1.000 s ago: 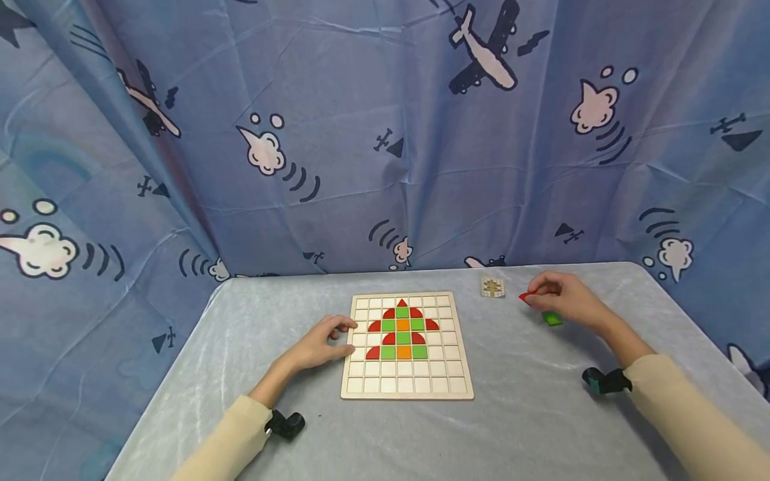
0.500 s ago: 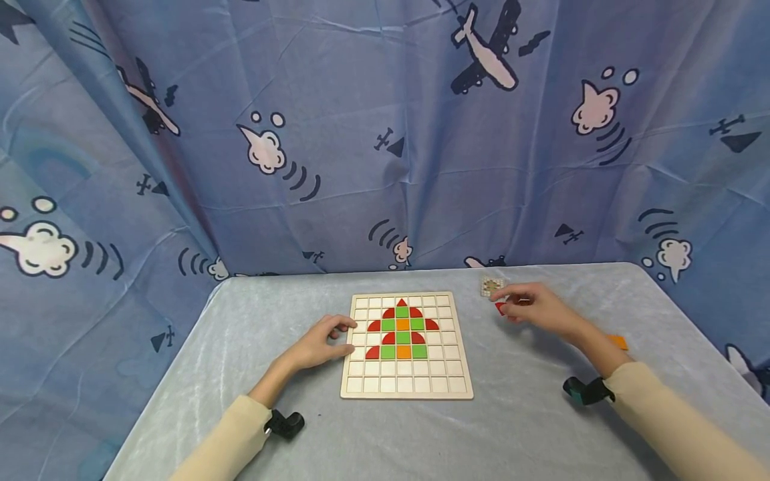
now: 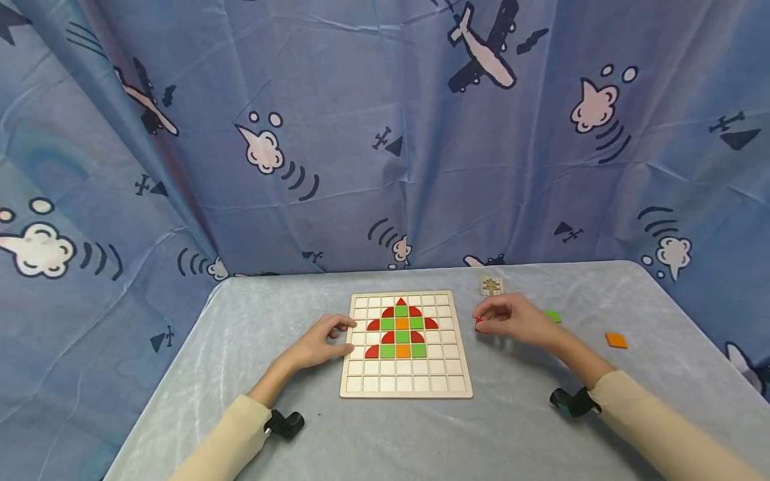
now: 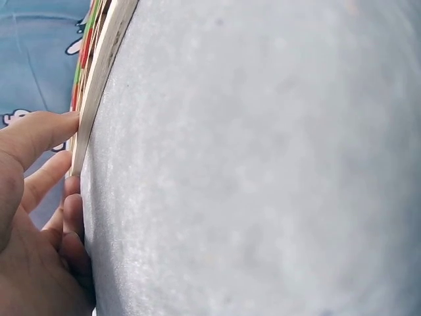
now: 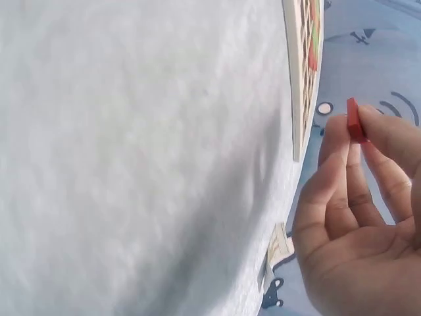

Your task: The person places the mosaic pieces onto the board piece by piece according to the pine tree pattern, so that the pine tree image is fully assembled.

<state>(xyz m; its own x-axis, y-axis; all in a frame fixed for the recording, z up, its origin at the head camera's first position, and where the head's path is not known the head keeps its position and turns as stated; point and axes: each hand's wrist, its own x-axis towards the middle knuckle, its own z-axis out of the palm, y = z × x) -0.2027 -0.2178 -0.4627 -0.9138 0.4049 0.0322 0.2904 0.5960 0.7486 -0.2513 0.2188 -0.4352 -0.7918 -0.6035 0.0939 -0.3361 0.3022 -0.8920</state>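
A light wooden grid board [image 3: 406, 391] lies on the table, with red, green and orange tiles set in a tiered, tree-like pattern. At its left edge, my left hand [image 3: 319, 344] touches the rim with thumb and fingertips. The left wrist view shows thumb [image 4: 56, 125] and fingers against the board's side [image 4: 99, 92]. My right hand [image 3: 511, 319] pinches a small red tile [image 5: 355, 122] between thumb and fingertips, just right of the board and above the table. Its exact shape is mostly hidden by the fingers.
A green tile [image 3: 552, 316] lies behind the right hand, partly covered by it. Farther right is an orange tile [image 3: 616, 341]. A small patterned card [image 3: 492, 286] lies near the table's back edge. A blue printed curtain [image 3: 337, 133] hangs behind the table.
My right hand has carried the red tile leftward and nearer the board. The green and orange tiles on the table have come into view behind it. My left hand stays put.
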